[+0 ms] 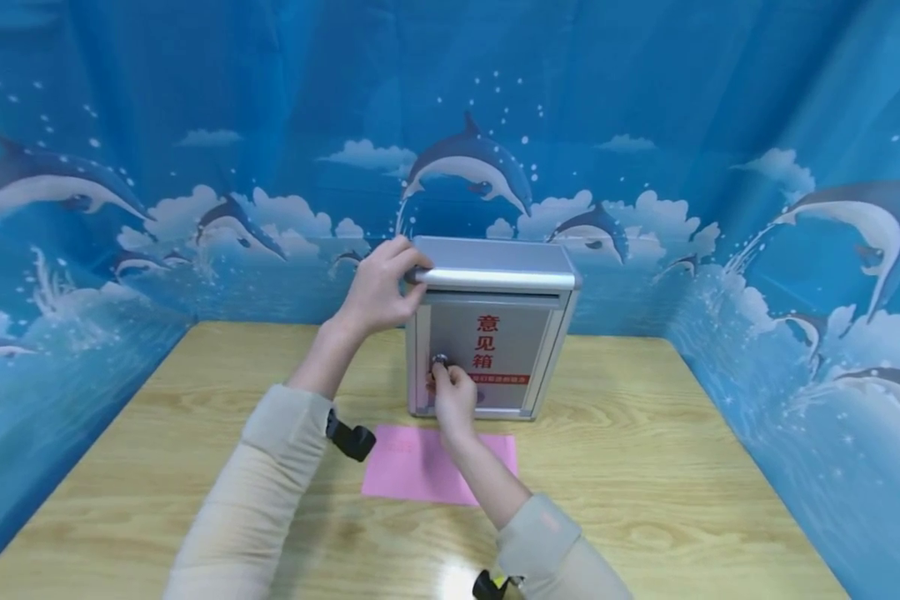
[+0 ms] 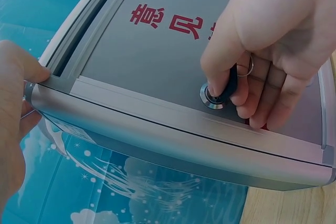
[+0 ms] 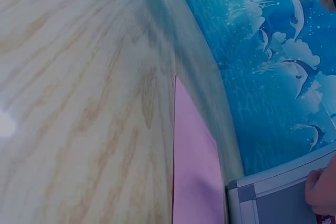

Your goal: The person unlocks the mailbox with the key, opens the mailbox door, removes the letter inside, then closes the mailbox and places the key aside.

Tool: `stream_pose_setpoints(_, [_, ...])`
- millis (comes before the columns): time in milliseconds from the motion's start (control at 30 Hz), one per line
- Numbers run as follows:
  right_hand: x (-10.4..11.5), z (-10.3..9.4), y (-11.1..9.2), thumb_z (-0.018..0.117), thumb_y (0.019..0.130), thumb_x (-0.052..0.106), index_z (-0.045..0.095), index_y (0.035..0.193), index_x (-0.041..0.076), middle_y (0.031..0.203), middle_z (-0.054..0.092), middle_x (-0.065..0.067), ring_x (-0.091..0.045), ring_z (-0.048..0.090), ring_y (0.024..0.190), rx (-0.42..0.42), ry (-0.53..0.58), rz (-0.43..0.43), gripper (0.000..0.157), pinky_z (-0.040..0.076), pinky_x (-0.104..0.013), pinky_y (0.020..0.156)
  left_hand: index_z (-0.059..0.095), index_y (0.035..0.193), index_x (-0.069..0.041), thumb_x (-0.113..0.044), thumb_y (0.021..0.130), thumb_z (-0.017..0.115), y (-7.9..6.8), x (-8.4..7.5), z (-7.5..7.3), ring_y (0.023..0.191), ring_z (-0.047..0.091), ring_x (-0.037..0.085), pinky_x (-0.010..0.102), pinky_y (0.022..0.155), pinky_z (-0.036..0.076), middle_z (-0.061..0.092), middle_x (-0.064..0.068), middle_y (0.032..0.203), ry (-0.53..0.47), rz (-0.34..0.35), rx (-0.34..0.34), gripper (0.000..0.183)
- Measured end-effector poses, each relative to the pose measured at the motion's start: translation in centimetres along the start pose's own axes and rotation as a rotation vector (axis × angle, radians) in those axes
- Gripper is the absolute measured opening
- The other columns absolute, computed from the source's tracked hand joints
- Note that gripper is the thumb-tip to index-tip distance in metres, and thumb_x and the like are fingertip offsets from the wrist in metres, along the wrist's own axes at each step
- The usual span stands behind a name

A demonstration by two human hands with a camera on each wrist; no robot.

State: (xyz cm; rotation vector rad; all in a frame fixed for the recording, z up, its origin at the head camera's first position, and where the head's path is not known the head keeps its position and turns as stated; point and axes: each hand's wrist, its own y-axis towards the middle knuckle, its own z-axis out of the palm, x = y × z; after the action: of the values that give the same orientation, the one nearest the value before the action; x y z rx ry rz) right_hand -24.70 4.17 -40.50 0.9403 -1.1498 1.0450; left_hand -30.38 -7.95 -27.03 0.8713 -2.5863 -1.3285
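Observation:
A silver metal suggestion box (image 1: 525,333) with red lettering stands upright on the table. My left hand (image 1: 381,287) grips its top left corner, thumb at the front and fingers over the lid's edge. Low on the left side of the front door sits a round lock (image 2: 211,103). At that lock my right hand (image 1: 456,404) pinches a black-headed key (image 2: 231,81) between thumb and curled fingers. A thin metal ring (image 2: 251,66) hangs from the key, partly hidden by the fingers. The door lies flush in its frame.
A pink sheet or envelope (image 1: 408,467) lies flat on the wooden table (image 1: 645,467) just before the box, partly under my right forearm. Behind and at both sides hangs a blue curtain (image 1: 285,100) printed with dolphins. A narrow slot (image 1: 495,294) runs beneath the lid.

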Motion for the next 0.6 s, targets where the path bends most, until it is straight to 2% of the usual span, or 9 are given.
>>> stream_pose_setpoints(167, [-0.2, 0.1, 0.0, 0.047, 0.094, 0.008, 0.053, 0.077, -0.004, 0.089, 0.06, -0.018, -0.027, 0.058, 0.083, -0.017, 0.031, -0.021, 0.022, 0.048, -0.04, 0.083, 0.063, 0.095, -0.003, 0.0, 0.077, 0.063, 0.2, -0.1, 0.0, 0.082, 0.05, 0.023, 0.036, 0.073, 0.043, 0.055, 0.009, 0.089, 0.006, -0.009, 0.011, 0.018])
stream_pose_setpoints(333, [-0.4, 0.2, -0.3, 0.046, 0.094, 0.007, 0.054, 0.081, -0.007, 0.091, 0.06, -0.02, -0.031, 0.058, 0.088, -0.017, 0.045, -0.013, 0.021, 0.048, -0.04, 0.085, 0.063, 0.095, -0.003, -0.001, 0.077, 0.063, 0.0, -0.2, 0.0, 0.082, 0.05, 0.022, 0.035, 0.072, 0.043, 0.055, 0.008, 0.089, 0.018, -0.031, 0.023, 0.018])
stream_pose_setpoints(467, [-0.2, 0.0, -0.5, 0.047, 0.093, 0.007, 0.055, 0.079, -0.008, 0.09, 0.061, -0.02, -0.03, 0.059, 0.086, -0.006, 0.006, -0.016, 0.022, 0.049, -0.039, 0.082, 0.063, 0.095, -0.003, 0.0, 0.077, 0.063, -0.1, -0.2, -0.1, 0.081, 0.049, 0.022, 0.035, 0.071, 0.042, 0.055, 0.008, 0.088, 0.017, -0.034, 0.019, 0.018])
stream_pose_setpoints(600, [0.2, -1.1, -0.3, 0.048, 0.092, 0.01, 0.058, 0.081, -0.008, 0.083, 0.062, -0.015, -0.02, 0.059, 0.074, 0.051, -0.089, 0.009, 0.023, 0.051, -0.037, 0.076, 0.063, 0.095, -0.004, -0.001, 0.078, 0.063, -0.1, -0.2, -0.1, 0.081, 0.049, 0.022, 0.035, 0.072, 0.042, 0.055, 0.007, 0.089, 0.016, -0.038, 0.022, 0.018])
